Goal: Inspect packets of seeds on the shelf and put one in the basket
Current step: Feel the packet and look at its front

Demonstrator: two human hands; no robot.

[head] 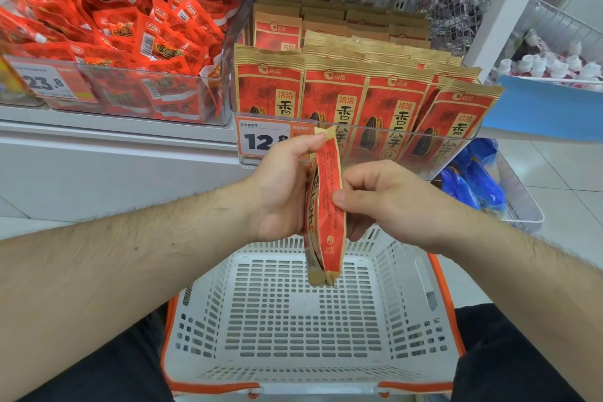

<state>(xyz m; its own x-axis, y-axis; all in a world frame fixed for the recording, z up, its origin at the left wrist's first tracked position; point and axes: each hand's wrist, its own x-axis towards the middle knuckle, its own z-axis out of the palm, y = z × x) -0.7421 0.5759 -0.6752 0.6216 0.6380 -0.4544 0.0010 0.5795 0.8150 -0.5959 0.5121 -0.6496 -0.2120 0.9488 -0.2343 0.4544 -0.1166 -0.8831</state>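
Both hands are gripping one seed packet (328, 206) edge-on above the basket (306, 313): left hand (280, 186) pinching its top, right hand (385, 202) pinching its middle, below the shelf (114, 134).

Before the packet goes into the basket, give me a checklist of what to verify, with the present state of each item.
1. Packet held: ok. The left hand grips the seed packet at its top and side, and the right hand pinches its edge.
2. How many packets are in hand: cannot tell. Layered edges at the bottom suggest more than one.
3. Packet over the basket: ok. It hangs upright above the basket's far rim.
4. Room in the basket: ok. No goods show inside it.
5. Packet undamaged: cannot tell. Only its narrow side shows.
6. Shelf packets undisturbed: ok. They stand in rows behind the clear front.
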